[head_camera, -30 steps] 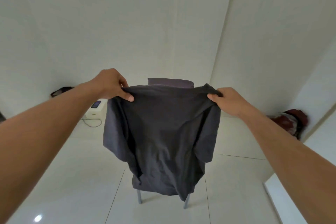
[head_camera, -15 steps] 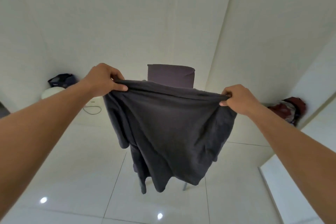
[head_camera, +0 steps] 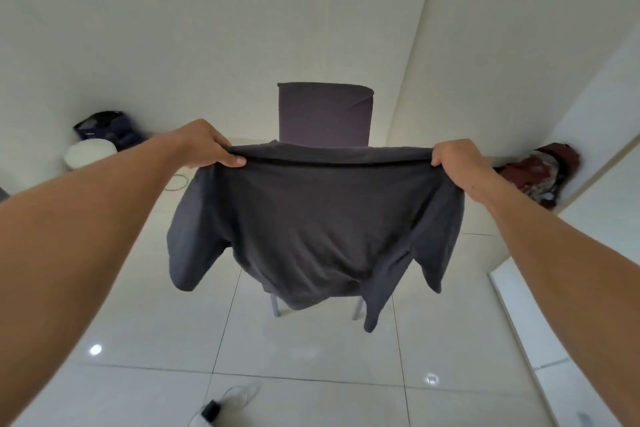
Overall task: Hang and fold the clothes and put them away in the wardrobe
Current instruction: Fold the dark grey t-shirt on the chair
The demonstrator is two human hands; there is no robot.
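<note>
A dark grey short-sleeved shirt [head_camera: 311, 229] hangs spread out in the air in front of me, stretched flat along its top edge. My left hand [head_camera: 207, 144] pinches the shirt's upper left corner, and my right hand [head_camera: 453, 159] grips the upper right corner. Both sleeves droop down at the sides and the hem billows toward me. Behind the shirt stands a chair with a dark grey backrest [head_camera: 325, 114]; its seat is hidden by the cloth.
Glossy white floor tiles [head_camera: 311, 357] lie below. A dark bag [head_camera: 107, 128] and a round white object [head_camera: 90, 154] sit at the back left wall. A red patterned bundle [head_camera: 540, 173] lies at the right. A small black charger with a white cable [head_camera: 211, 409] lies near my feet.
My hands have spread farther apart, pulling the shirt's top edge taut and wide. The view has tilted down, showing more of the chair back and the floor.
</note>
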